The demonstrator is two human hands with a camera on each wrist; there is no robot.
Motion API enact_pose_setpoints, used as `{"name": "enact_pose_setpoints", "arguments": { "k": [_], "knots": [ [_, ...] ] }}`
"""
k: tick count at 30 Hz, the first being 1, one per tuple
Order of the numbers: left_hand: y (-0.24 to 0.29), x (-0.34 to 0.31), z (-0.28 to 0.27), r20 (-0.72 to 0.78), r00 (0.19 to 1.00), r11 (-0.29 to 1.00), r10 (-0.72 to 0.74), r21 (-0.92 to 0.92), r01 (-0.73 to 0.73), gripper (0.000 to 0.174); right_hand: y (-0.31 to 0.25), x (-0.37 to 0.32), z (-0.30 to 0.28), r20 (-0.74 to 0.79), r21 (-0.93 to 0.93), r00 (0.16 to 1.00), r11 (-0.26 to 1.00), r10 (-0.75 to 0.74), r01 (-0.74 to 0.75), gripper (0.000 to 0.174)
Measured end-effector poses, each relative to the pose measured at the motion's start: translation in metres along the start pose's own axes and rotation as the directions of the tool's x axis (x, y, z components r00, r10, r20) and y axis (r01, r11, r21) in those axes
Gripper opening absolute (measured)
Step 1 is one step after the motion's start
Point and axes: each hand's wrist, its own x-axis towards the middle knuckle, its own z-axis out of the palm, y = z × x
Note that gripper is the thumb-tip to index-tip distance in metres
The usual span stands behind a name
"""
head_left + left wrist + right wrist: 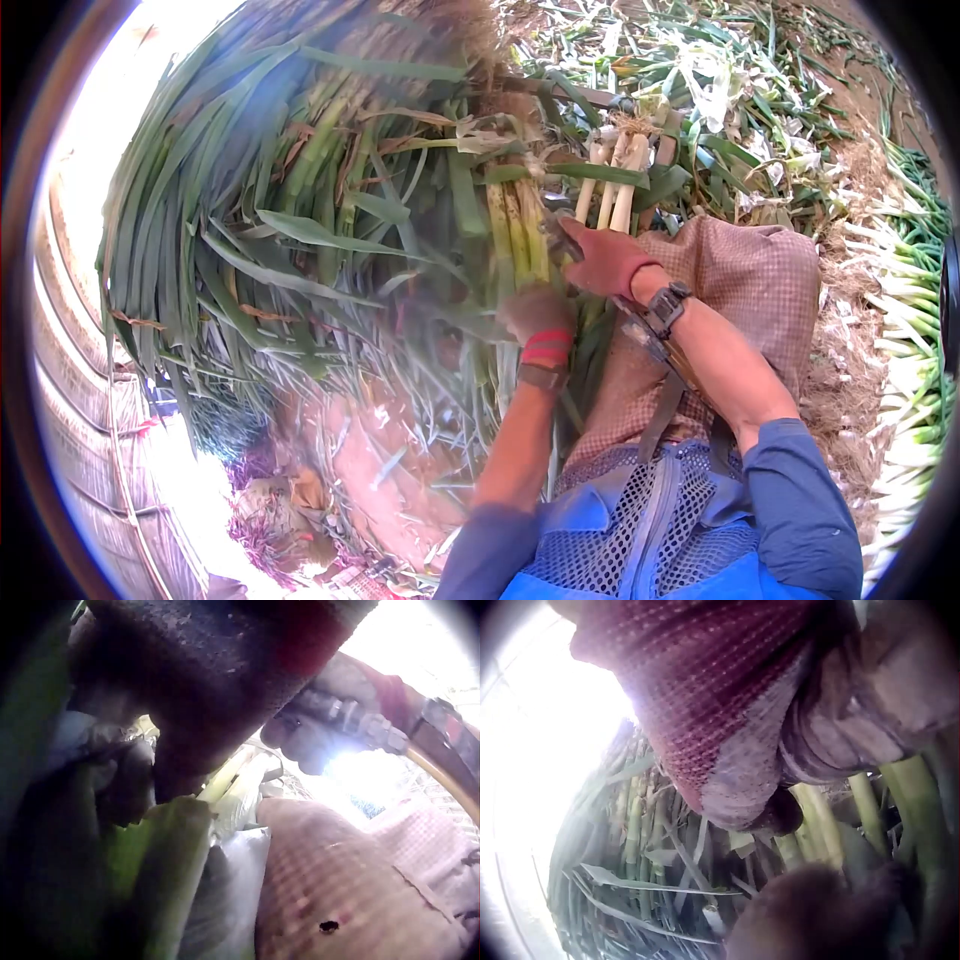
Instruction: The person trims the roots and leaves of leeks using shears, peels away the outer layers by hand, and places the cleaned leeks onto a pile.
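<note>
Long green onions with pale yellow-green stems (520, 235) stand between the hands. My left hand (540, 315), in a dirty red-cuffed work glove, grips several of them low on the stems; its fingers are blurred in the head view. Just right of these stems, my gloved right hand (605, 262) holds a blow-gun-like tool. In the left wrist view the tool's metal fitting (352, 720) runs into a yellowish hose (442, 772). Peeled white onion shanks (612, 185) with roots lie just beyond the right hand.
A big heap of untrimmed green onions (290, 200) fills the left. Checked brown cloth (720, 290) covers the lap. Stripped leaves (700, 90) litter the far ground, and a row of cleaned onions (910, 380) lies along the right.
</note>
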Motion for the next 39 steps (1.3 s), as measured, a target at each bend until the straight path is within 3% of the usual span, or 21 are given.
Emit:
{"name": "enact_pose_setpoints", "arguments": {
  "k": [5,7,9,12,14,18,19,21,23,25,27,32,34,35,37,38,39],
  "knots": [
    [-0.006,0.003,-0.031,0.17,0.982,0.983,-0.083,-0.145,0.108,0.065,0.015,-0.055,0.005,0.015,0.015,1.0,1.0,0.024,-0.024,0.087],
    [-0.009,0.002,-0.026,0.205,0.976,0.978,-0.071,-0.178,0.109,0.066,0.023,-0.07,0.01,0.125,0.08,0.991,0.995,0.051,-0.062,0.089],
    [-0.012,0.003,-0.008,-0.178,0.979,0.973,-0.105,-0.22,0.064,0.07,0.022,-0.07,0.013,0.154,0.032,0.987,0.998,0.045,-0.05,0.089],
    [-0.01,0.014,-0.012,-0.103,0.994,0.994,-0.033,-0.105,0.023,0.066,0.012,-0.072,0.007,0.173,0.005,0.984,0.999,0.048,-0.05,0.088],
    [-0.003,0.021,-0.021,-0.034,0.997,0.99,-0.075,-0.12,0.07,0.065,0.014,-0.076,0.005,0.166,0.041,0.984,0.997,0.062,-0.069,0.088],
    [0.002,0.037,-0.013,0.144,0.984,0.983,-0.101,-0.136,0.121,0.062,0.037,-0.094,0.0,0.03,0.213,0.999,0.976,-0.045,0.037,0.085],
    [0.0,0.037,-0.01,0.144,0.985,0.986,-0.094,-0.126,0.113,0.062,0.042,-0.1,-0.003,0.003,0.239,0.998,0.969,-0.056,0.053,0.084],
    [-0.013,0.031,-0.002,0.099,0.994,0.964,0.055,-0.264,-0.027,0.055,0.056,-0.111,-0.006,-0.028,0.273,0.997,0.959,-0.073,0.078,0.084],
    [-0.022,0.023,-0.019,0.133,0.99,0.946,0.053,-0.324,-0.007,0.048,0.07,-0.119,-0.005,-0.057,0.299,0.993,0.948,-0.099,0.112,0.083],
    [-0.036,0.019,-0.027,0.167,0.985,0.924,0.049,-0.382,0.019,0.042,0.083,-0.125,0.002,-0.188,0.363,0.969,0.905,-0.163,0.223,0.082],
    [-0.051,0.016,-0.028,0.283,0.941,0.602,0.185,-0.79,0.119,0.035,0.094,-0.132,0.0,-0.161,0.397,0.98,0.902,-0.113,0.169,0.083],
    [-0.06,-0.005,-0.106,0.109,0.942,0.474,0.317,-0.879,-0.058,0.034,0.097,-0.146,-0.016,-0.108,0.527,0.994,0.847,-0.014,0.069,0.083],
    [-0.046,-0.024,-0.186,0.05,0.92,0.256,0.388,-0.965,-0.056,0.037,0.094,-0.146,-0.025,-0.035,0.527,0.999,0.85,0.033,-0.01,0.085],
    [-0.045,-0.021,-0.21,-0.044,0.911,0.214,0.41,-0.966,-0.143,0.039,0.093,-0.145,-0.03,-0.04,0.533,0.999,0.846,0.036,-0.01,0.085],
    [-0.033,-0.009,-0.262,-0.29,0.864,0.144,0.411,-0.916,-0.376,0.036,0.091,-0.143,-0.037,0.109,0.486,0.988,0.861,0.111,-0.15,0.093],
    [-0.023,0.0,-0.292,-0.438,0.81,0.121,0.391,-0.848,-0.516,0.032,0.094,-0.141,-0.034,0.104,0.487,0.988,0.861,0.11,-0.147,0.093],
    [-0.022,0.019,-0.319,-0.46,0.767,0.029,0.448,-0.849,-0.527,0.031,0.098,-0.139,-0.026,0.044,0.478,0.993,0.87,0.11,-0.118,0.092]
  ]
}}
